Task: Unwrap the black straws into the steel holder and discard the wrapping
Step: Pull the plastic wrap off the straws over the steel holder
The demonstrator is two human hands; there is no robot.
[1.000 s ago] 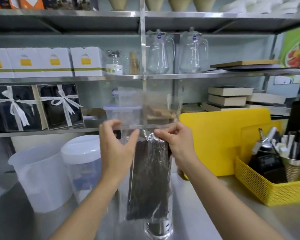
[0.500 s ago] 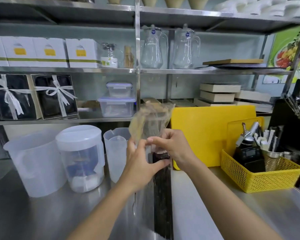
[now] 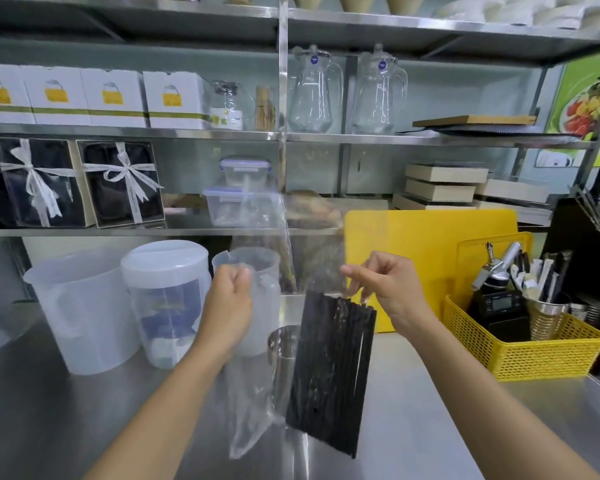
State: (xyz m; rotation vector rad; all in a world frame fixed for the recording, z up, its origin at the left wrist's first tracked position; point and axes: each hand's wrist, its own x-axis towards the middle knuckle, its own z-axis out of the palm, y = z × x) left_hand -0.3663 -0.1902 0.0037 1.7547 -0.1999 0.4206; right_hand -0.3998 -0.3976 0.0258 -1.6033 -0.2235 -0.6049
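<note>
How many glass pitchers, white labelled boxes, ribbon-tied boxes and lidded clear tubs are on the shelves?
Glass pitchers: 2
White labelled boxes: 4
Ribbon-tied boxes: 2
Lidded clear tubs: 2
Total: 10

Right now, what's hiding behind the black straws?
A steel holder stands on the counter behind the black straws. Only its left side shows; the straws cover the rest.
</note>
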